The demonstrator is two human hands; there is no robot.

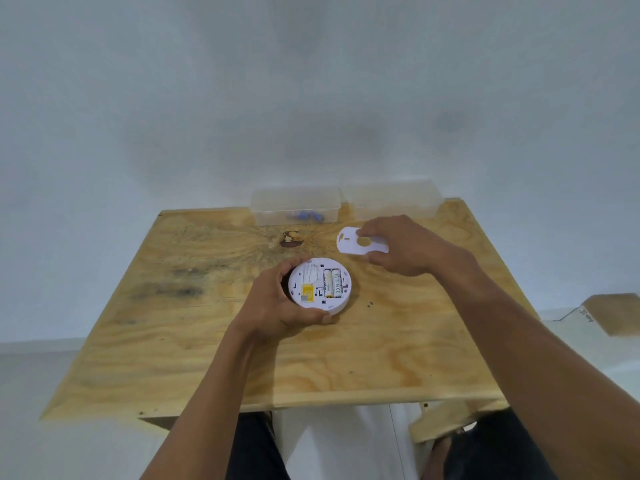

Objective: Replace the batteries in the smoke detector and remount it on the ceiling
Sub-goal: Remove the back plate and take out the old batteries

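A round white smoke detector [320, 285] lies back side up near the middle of the plywood table [207, 341]. Two batteries [331, 282] sit side by side in its open bay, beside a yellow sticker. My left hand [277, 303] wraps around the detector's left and near rim. To the right and farther back, my right hand [405, 245] pinches the flat white mounting plate [353, 242], which has a round hole in its middle, just above the table.
Two clear plastic boxes stand at the table's back edge against the white wall: the left box [294, 206] holds several small blue items, the right box [393, 199] looks empty. A dark knot [291, 239] marks the wood. A wooden block [613, 313] sits at the right.
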